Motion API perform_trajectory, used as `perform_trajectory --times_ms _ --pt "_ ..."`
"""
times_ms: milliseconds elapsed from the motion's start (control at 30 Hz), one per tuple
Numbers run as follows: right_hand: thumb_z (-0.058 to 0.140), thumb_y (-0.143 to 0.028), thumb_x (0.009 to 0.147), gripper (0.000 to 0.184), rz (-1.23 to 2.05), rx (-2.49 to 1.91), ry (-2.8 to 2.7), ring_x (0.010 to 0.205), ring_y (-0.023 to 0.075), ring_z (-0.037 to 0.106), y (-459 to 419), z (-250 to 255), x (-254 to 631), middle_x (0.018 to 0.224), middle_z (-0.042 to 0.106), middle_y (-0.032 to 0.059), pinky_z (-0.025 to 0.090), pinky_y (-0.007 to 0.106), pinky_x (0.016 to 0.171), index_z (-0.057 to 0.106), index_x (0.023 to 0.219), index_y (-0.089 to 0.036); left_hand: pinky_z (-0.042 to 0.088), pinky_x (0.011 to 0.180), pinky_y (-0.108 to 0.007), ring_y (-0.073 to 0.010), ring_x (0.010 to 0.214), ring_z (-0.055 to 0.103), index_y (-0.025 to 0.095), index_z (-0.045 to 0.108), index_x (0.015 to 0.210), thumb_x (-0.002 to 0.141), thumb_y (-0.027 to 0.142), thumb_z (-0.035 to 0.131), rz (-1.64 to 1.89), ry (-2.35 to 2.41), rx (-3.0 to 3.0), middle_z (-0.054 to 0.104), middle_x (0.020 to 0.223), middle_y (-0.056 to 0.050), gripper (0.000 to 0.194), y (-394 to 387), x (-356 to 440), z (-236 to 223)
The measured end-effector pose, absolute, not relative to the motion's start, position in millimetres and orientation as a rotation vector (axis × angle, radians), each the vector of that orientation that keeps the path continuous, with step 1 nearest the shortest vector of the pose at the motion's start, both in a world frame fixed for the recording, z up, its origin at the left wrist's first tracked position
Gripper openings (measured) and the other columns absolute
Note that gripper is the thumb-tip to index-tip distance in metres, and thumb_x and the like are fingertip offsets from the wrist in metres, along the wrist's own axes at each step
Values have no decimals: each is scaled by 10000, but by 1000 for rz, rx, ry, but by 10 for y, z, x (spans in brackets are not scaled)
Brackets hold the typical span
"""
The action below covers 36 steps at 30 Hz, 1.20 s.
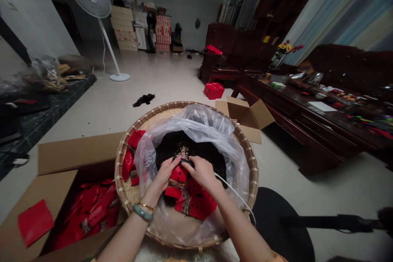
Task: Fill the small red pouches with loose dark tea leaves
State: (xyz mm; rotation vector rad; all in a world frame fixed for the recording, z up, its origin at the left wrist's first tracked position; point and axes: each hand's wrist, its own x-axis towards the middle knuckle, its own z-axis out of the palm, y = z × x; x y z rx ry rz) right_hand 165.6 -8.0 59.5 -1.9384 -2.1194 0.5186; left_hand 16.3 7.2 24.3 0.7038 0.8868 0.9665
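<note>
Listed, from the centre outward: two hands, held together over a round woven bamboo tray, fingers of both meeting on a small black corded device. Its white cord runs past the right wrist toward the lower right.

Inside the tray: one transparent plastic bag, mouth gathered open, holding a heap of dark loose leaves, probably tea. Red packets sit directly under the hands, against the bag; more red packets stand between the bag and the tray's left rim.

On the left forearm: one pale green bangle and one thin gold bracelet.

Beside the tray, left: an open cardboard carton filled with red packets; a single flat red packet lies on its flap.

Beyond the tray: a small open cardboard box, touching the rim; a red box and a black cloth on the tiled floor.

Further off: a white standing fan, stacked cartons against the far wall, and a low carved wooden table crowded with small items. A black chair seat sits at lower right, just beside the tray.
</note>
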Motion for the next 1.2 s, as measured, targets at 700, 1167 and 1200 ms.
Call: perform_trajectory --times_ms 700,1167,1200 --pt "367 -644 846 519 506 -1966 -2096 810 185 656 188 368 1708 869 722 43 374 224 588 712 913 -262 360 422 -188 -70 407 481 117 623 691 576 425 763 962 965 682 579 521 22 357 348 211 85" --pt "370 -644 844 511 531 -1958 -2108 798 194 653 173 301 1687 859 723 42 376 228 592 709 910 -268 402 460 -194 -93 464 538 117 651 708 577 414 763 979 992 682 631 564 -2 343 288 208 105" --pt "368 -644 844 513 534 -1963 -2109 801 193 654 171 306 1686 861 723 43 376 227 593 709 914 -268 405 460 -196 -95 464 541 117 654 720 585 411 758 977 992 686 636 575 -5 340 289 206 97"
